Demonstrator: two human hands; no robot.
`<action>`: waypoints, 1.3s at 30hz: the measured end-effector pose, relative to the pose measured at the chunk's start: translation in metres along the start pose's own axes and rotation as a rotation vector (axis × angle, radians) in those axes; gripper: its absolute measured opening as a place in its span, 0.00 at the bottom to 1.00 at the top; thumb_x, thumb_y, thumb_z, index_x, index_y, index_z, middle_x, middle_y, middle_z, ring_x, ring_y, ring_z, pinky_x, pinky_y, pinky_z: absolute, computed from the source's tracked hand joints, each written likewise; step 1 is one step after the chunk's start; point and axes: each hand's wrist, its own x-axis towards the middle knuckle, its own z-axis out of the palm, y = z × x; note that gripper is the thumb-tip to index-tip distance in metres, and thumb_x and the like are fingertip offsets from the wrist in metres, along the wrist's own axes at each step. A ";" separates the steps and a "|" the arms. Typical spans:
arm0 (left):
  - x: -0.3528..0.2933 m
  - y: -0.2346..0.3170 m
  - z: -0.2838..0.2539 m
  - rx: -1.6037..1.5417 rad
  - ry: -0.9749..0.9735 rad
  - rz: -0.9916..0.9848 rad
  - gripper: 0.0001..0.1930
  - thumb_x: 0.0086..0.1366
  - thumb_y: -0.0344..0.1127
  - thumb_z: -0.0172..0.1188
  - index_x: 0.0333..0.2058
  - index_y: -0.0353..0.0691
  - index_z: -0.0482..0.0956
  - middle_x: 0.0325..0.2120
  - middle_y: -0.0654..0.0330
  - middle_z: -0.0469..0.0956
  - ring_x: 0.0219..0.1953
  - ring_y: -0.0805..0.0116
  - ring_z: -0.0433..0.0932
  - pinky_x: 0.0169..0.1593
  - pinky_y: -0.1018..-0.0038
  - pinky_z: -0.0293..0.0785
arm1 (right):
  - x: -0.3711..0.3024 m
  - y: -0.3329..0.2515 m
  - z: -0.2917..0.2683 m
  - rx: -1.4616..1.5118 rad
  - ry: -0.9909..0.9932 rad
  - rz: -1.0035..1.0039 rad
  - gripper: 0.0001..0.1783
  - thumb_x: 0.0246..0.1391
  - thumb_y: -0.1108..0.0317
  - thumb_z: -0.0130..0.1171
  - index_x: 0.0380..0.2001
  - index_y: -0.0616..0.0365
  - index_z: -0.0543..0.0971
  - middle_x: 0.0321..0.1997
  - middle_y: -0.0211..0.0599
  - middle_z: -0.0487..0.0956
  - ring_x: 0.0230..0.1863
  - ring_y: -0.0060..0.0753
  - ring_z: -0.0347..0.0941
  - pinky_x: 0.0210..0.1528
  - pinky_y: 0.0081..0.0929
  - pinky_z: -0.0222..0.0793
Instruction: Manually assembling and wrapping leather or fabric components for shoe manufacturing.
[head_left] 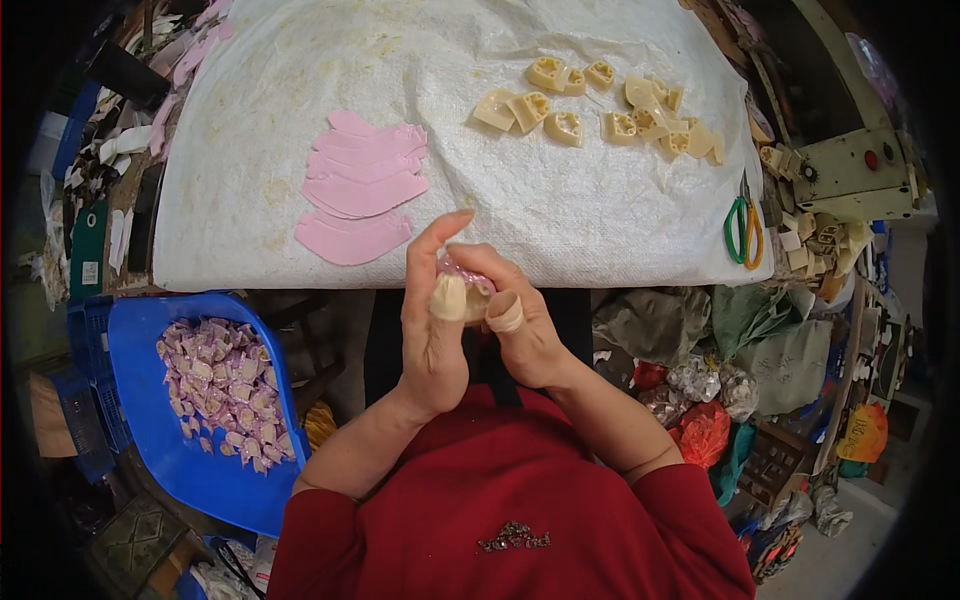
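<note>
Just off the near table edge, my left hand (428, 350) and my right hand (530, 335) hold a small cream shoe heel (477, 308) between them. Shiny pink material (466, 272) shows at its far side; my fingers cover much of it. The left index finger points up and away, while the left thumb, in a cream finger cot (448, 298), presses on the heel. A beige wrap (505, 311) covers the right thumb. Beyond my hands, several curved pink cover pieces (362, 190) lie overlapped in a column on the white sheet.
Several bare cream heels (564, 128) lie at the table's far right. Green-and-orange-handled scissors (744, 232) rest near the right edge of the white-covered table (250, 150). At lower left, a blue basin (190, 478) holds many pink-covered heels (222, 385). Bags and scraps (700, 375) fill the right side.
</note>
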 end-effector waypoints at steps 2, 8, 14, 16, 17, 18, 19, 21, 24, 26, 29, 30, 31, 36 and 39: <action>0.000 -0.006 0.000 -0.068 0.105 -0.066 0.26 0.70 0.48 0.39 0.59 0.36 0.54 0.41 0.61 0.67 0.40 0.77 0.67 0.46 0.79 0.64 | -0.003 0.003 0.002 0.057 0.082 0.000 0.18 0.63 0.60 0.44 0.50 0.60 0.70 0.46 0.37 0.69 0.47 0.29 0.66 0.47 0.24 0.65; -0.004 -0.007 0.005 -0.003 0.071 0.055 0.22 0.69 0.40 0.41 0.56 0.32 0.59 0.47 0.57 0.67 0.47 0.72 0.66 0.52 0.76 0.62 | -0.004 0.004 0.000 -0.170 0.042 -0.077 0.22 0.64 0.57 0.40 0.53 0.61 0.68 0.46 0.40 0.69 0.47 0.34 0.67 0.51 0.27 0.62; -0.002 -0.006 0.001 -0.657 -0.019 -0.236 0.36 0.65 0.63 0.39 0.63 0.45 0.49 0.46 0.59 0.66 0.46 0.69 0.69 0.48 0.69 0.67 | 0.000 0.001 -0.003 -0.282 0.151 -0.029 0.26 0.64 0.51 0.40 0.53 0.62 0.68 0.41 0.39 0.71 0.39 0.30 0.69 0.43 0.24 0.65; 0.002 -0.003 -0.001 -0.647 0.025 -0.312 0.40 0.62 0.70 0.34 0.65 0.50 0.45 0.47 0.59 0.67 0.47 0.66 0.69 0.48 0.67 0.68 | -0.001 -0.006 -0.012 -0.114 0.062 0.275 0.34 0.61 0.42 0.40 0.58 0.60 0.65 0.44 0.33 0.70 0.33 0.18 0.63 0.35 0.17 0.62; 0.002 -0.005 -0.005 -0.719 -0.019 -0.310 0.39 0.63 0.67 0.36 0.64 0.48 0.44 0.43 0.58 0.69 0.43 0.68 0.71 0.46 0.69 0.68 | 0.002 -0.012 -0.010 -0.087 0.072 0.294 0.37 0.61 0.40 0.40 0.59 0.62 0.63 0.40 0.31 0.70 0.28 0.16 0.59 0.29 0.13 0.57; 0.003 -0.007 -0.010 -0.791 -0.064 -0.307 0.38 0.65 0.65 0.37 0.64 0.46 0.43 0.39 0.57 0.71 0.38 0.69 0.72 0.44 0.71 0.69 | 0.003 -0.011 -0.012 -0.084 0.069 0.293 0.37 0.61 0.40 0.40 0.59 0.62 0.63 0.40 0.31 0.70 0.28 0.16 0.59 0.29 0.13 0.57; 0.003 -0.006 -0.014 -0.789 -0.062 -0.305 0.38 0.65 0.65 0.37 0.64 0.46 0.43 0.39 0.57 0.71 0.38 0.69 0.72 0.44 0.71 0.69 | 0.005 -0.009 -0.016 -0.153 0.099 0.190 0.33 0.61 0.43 0.43 0.56 0.61 0.65 0.38 0.35 0.70 0.28 0.19 0.65 0.29 0.19 0.61; 0.004 -0.004 -0.020 -0.418 -0.109 -0.219 0.41 0.65 0.66 0.36 0.64 0.41 0.41 0.37 0.52 0.72 0.35 0.65 0.74 0.42 0.70 0.71 | 0.014 -0.025 -0.024 -0.547 0.114 -0.018 0.27 0.57 0.48 0.53 0.49 0.60 0.70 0.31 0.38 0.70 0.26 0.27 0.71 0.27 0.28 0.66; 0.000 -0.003 -0.015 0.267 -0.115 0.134 0.43 0.65 0.66 0.34 0.63 0.33 0.39 0.37 0.50 0.71 0.32 0.62 0.73 0.41 0.69 0.71 | 0.017 -0.036 -0.025 -0.902 -0.091 0.065 0.22 0.54 0.53 0.58 0.42 0.62 0.73 0.27 0.38 0.70 0.26 0.31 0.73 0.28 0.30 0.67; 0.001 -0.009 -0.017 0.474 -0.141 0.311 0.44 0.66 0.63 0.37 0.62 0.28 0.36 0.38 0.47 0.71 0.34 0.60 0.74 0.40 0.69 0.71 | 0.019 -0.039 -0.023 -0.851 -0.103 0.191 0.18 0.51 0.57 0.60 0.37 0.62 0.75 0.24 0.38 0.71 0.27 0.35 0.72 0.30 0.29 0.67; 0.000 -0.008 -0.016 0.384 -0.150 0.284 0.41 0.66 0.56 0.45 0.62 0.29 0.40 0.41 0.45 0.71 0.39 0.58 0.76 0.40 0.70 0.71 | 0.014 -0.031 -0.027 -0.549 -0.044 0.235 0.17 0.51 0.60 0.60 0.37 0.63 0.74 0.27 0.39 0.73 0.28 0.34 0.72 0.32 0.27 0.67; -0.001 -0.006 -0.017 0.385 -0.152 0.215 0.37 0.66 0.52 0.48 0.60 0.29 0.46 0.39 0.47 0.72 0.38 0.59 0.76 0.40 0.70 0.71 | 0.010 -0.024 -0.028 -0.498 0.005 0.138 0.17 0.53 0.59 0.59 0.37 0.63 0.74 0.27 0.38 0.73 0.29 0.31 0.71 0.32 0.26 0.66; -0.001 -0.004 -0.017 0.385 -0.154 0.146 0.32 0.66 0.49 0.51 0.57 0.29 0.53 0.36 0.49 0.72 0.36 0.60 0.75 0.40 0.70 0.71 | 0.007 -0.018 -0.030 -0.448 0.054 0.041 0.17 0.55 0.58 0.58 0.36 0.63 0.74 0.27 0.37 0.74 0.29 0.27 0.70 0.33 0.24 0.66; -0.003 0.005 -0.018 0.159 -0.199 0.001 0.22 0.68 0.45 0.48 0.50 0.31 0.62 0.31 0.56 0.72 0.33 0.67 0.73 0.40 0.74 0.69 | 0.006 -0.006 -0.036 -0.013 0.022 0.121 0.20 0.60 0.51 0.51 0.34 0.61 0.72 0.27 0.29 0.73 0.29 0.19 0.68 0.31 0.18 0.66; -0.003 0.003 -0.014 0.145 -0.206 0.003 0.22 0.69 0.45 0.44 0.50 0.32 0.61 0.31 0.57 0.71 0.32 0.69 0.71 0.39 0.75 0.68 | 0.007 -0.010 -0.036 -0.101 -0.037 0.281 0.19 0.61 0.53 0.50 0.32 0.60 0.71 0.24 0.29 0.73 0.25 0.18 0.69 0.27 0.16 0.66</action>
